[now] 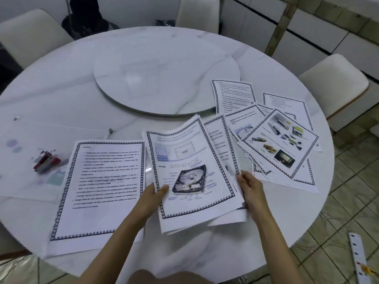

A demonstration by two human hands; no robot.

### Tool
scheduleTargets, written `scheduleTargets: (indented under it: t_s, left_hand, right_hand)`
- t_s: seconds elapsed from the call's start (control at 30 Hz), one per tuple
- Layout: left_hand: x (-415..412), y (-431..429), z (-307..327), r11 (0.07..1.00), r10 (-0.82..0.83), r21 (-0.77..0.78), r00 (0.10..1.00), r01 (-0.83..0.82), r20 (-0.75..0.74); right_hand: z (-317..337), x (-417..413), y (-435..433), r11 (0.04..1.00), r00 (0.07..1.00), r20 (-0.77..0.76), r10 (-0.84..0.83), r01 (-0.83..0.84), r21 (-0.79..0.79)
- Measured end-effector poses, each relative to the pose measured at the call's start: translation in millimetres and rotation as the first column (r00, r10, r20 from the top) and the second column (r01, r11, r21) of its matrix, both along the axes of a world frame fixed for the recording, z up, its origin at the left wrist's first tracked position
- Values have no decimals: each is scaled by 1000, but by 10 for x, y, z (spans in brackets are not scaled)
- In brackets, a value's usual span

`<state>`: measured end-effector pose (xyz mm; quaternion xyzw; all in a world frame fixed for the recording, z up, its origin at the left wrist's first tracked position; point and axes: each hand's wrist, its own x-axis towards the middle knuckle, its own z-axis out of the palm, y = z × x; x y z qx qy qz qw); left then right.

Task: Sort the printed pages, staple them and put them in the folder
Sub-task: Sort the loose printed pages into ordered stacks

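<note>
A bundle of printed pages (190, 173) with a hard-disk picture on top is lifted off the round table (61, 89). My left hand (152, 194) pinches its left edge, thumb on top. Its right edge is gripped by my right hand (249, 186). One text page (102, 181) lies flat to the left. Several more pages (281, 140) are fanned out at the right, one with photos of devices on top. A red stapler (46, 161) lies on a clear plastic folder (30, 160) at the left.
A raised turntable disc (166, 76) sits in the table's middle. White chairs (336, 83) stand round the table. A small clip-like piece (110, 132) lies by the folder's corner. On the tiled floor at the right lies a white strip (359, 261).
</note>
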<state>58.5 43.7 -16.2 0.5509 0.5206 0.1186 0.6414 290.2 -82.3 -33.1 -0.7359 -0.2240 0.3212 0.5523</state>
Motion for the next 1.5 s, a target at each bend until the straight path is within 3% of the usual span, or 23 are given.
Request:
scheduleTargets:
  t_s: [0.13,0.3,0.43,0.6,0.73,0.9,1.03,1.27,1.5]
  left_hand:
    - [-91,-49,-107,997,-42,-62,997,38,-64]
    - [-139,-47,-118,984,-170,-67,979,163,-109]
    - [-84,-62,-118,981,-184,31,966,193,-184]
    - [-31,-93,-165,923,-65,323,914,207,-400]
    - [18,-99,-158,935,-38,300,892,191,-450]
    - [43,-129,-166,957,-3,277,957,86,-288]
    - [1,-66,-186,979,104,189,986,-79,-130]
    - [60,15,-62,961,245,106,963,-256,107]
    - [296,30,320,886,253,293,905,-359,343]
  right_hand:
    - [-206,-54,-76,976,995,-28,98,-102,-193]
    - [-171,-80,-119,959,976,-161,145,-179,-219]
    - [-146,-50,-116,944,973,-159,170,-207,-258]
    - [-171,-59,-55,951,979,-153,137,-173,-257]
    - [-205,-120,40,959,987,-114,113,-138,-248]
    - [-164,-243,158,960,985,-18,169,-168,-224]
    - [-7,-248,158,972,972,73,222,-214,-101]
    - [185,-136,94,962,962,25,271,-272,34]
    - [290,-241,219,979,980,197,4,-44,197]
